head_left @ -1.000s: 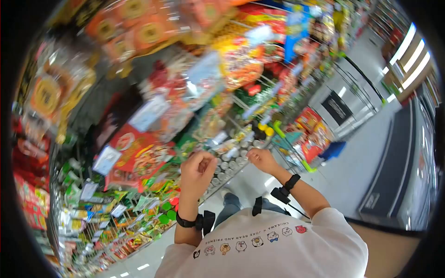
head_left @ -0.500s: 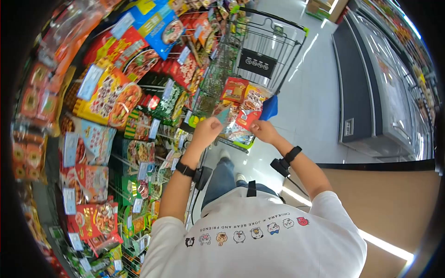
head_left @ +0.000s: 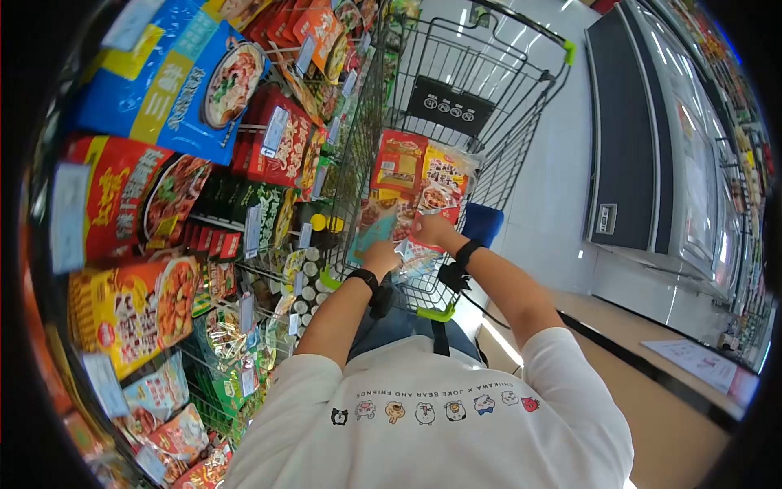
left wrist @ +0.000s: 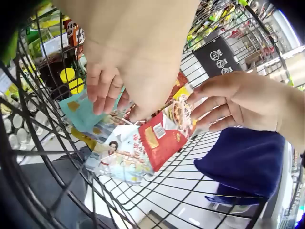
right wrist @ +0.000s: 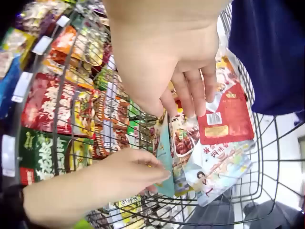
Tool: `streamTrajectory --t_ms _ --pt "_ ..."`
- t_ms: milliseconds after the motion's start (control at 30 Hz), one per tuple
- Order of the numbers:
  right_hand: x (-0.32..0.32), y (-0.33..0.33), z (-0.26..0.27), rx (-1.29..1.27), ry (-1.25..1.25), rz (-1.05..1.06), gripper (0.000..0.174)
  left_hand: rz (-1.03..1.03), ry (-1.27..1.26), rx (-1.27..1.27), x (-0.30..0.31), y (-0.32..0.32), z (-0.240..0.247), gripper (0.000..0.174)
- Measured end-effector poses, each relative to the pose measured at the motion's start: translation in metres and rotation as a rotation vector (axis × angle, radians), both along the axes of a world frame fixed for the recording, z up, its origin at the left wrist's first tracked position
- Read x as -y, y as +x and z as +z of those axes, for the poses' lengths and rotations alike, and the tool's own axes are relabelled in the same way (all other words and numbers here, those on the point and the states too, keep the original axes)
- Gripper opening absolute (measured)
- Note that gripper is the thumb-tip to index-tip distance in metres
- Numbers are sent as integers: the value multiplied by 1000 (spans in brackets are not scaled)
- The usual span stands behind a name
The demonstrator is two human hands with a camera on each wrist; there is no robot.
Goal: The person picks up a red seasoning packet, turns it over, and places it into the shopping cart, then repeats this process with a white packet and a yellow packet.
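Both hands are down inside a wire shopping cart (head_left: pixel 521 167) over several food packets. My left hand (head_left: pixel 381 259) has its fingers loosely bent right at a teal packet (left wrist: pixel 88 114), overlapping it in both wrist views. Beside it, my right hand (head_left: pixel 434 232) reaches over a red packet with a barcode label (right wrist: pixel 228 119), fingers extended and a little apart. Below that red packet lies a pale blue packet with a printed figure (left wrist: pixel 121 160). Farther up the cart are a red packet (head_left: pixel 399 156) and a yellow packet (head_left: pixel 448 167) with a picture of food.
At the left, shelves hold packets such as a large blue bag (head_left: pixel 175 77) and a yellow bag (head_left: pixel 134 314), with price tags. Canned goods (head_left: pixel 305 293) stand lower down. A dark blue cloth (left wrist: pixel 243 162) is at the cart's right side. Right of the aisle is a chest freezer (head_left: pixel 631 138).
The view has swung from the shelves toward the cart, which is now closer. Both hands, held up in front of the body before, have come down among the packets.
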State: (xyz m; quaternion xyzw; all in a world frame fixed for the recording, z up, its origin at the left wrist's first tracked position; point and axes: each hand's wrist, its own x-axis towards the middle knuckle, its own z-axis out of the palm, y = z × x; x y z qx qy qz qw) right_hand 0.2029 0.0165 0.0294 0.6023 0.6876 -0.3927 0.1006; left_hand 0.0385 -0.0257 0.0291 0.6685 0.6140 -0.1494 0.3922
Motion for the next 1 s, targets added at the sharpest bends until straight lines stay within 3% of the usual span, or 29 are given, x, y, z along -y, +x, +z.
streamTrajectory --t_ms 100,233,333,433,600,733,800,867,1000 --pt "-12 -9 -42 -90 -32 -129 27 -97 -111 -92 -12 -6 -26 22" --pt "-11 -16 -75 -33 -143 -95 27 80 -173 -170 -18 -7 -41 23" --pt "22 -15 -172 -217 -97 -247 26 147 -187 -193 -22 -7 -64 29" --pt "12 -22 -135 -169 -166 -254 26 174 -226 -175 -28 -12 -78 40" --pt "27 -31 -157 -346 -294 -461 25 206 -248 -171 -40 -18 -71 45" --pt "29 -42 -155 -394 -249 -579 27 163 -218 -150 -42 -14 -73 42" --pt "30 -43 -157 -363 -241 -537 27 121 -203 -134 -40 -13 -78 38" --pt "32 -35 -159 -334 -225 -428 27 172 -168 -166 -34 -12 -86 33" --pt "36 -12 -158 -423 -338 -521 20 243 -20 -155 -25 -10 -86 28"
